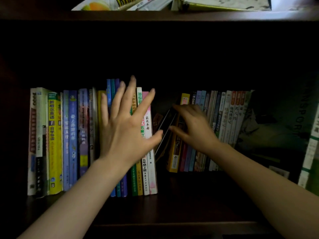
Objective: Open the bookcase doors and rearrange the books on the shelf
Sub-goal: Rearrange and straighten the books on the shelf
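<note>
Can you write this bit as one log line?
left hand: open, against left books | right hand: blurred, at leaning dark book | shelf: gap mid-row

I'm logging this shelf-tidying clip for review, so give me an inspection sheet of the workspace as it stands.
Surface: dark wooden shelf, dimly lit, front strip bare.
Job's things: left block of books upright; right block of books leaning slightly; between them a dark thin book tilted in the gap.
Clutter: books lying flat on the upper shelf.
Hands: left hand open, fingers spread, in front of the left block's spines; right hand blurred, reaching at the gap, grip cannot be told.
Cables: nothing seen.
Surroundings: green-and-white item at the right edge; bookcase doors not in view.
</note>
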`<state>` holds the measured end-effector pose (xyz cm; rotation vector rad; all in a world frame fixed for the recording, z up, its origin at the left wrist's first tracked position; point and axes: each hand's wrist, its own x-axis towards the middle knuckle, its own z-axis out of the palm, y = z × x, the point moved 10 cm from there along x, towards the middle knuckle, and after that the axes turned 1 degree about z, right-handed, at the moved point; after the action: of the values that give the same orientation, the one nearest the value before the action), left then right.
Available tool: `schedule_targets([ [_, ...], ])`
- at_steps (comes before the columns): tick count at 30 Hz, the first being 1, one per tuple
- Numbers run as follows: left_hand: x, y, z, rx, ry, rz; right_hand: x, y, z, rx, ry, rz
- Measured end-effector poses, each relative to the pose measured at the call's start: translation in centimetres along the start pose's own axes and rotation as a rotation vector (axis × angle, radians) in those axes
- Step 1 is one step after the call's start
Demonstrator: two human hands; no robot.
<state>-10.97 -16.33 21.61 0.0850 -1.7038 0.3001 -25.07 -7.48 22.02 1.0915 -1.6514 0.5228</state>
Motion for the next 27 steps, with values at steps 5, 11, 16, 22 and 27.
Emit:
schedule_targets([
  [5, -1.7, -0.4, 0.3, 0.030, -0.038, -0.105, -0.5, -0.6, 2.2, 0.464, -0.200, 0.226],
  [11, -2.0, -0.5, 0.0, -0.002, -0.033, -0.129, -2.7, -3.6, 8.2, 1.130, -0.611, 0.502],
  [16, -2.0, -0.8, 0.1, -0.065, -0.006, -0.124, -2.9, -3.9, 8.8, 1.183, -0.699, 0.518],
  [22, -2.0, -1.0, -0.2, -0.086, 0.000, -0.101, -2.6, -3.6, 7.2, 1.074, -0.674, 0.430],
  [27, -2.2, -1.3, -0.3, -0.078, 0.007, -0.094, -0.6, -1.2, 1.8, 0.655, -0.199, 0.195],
])
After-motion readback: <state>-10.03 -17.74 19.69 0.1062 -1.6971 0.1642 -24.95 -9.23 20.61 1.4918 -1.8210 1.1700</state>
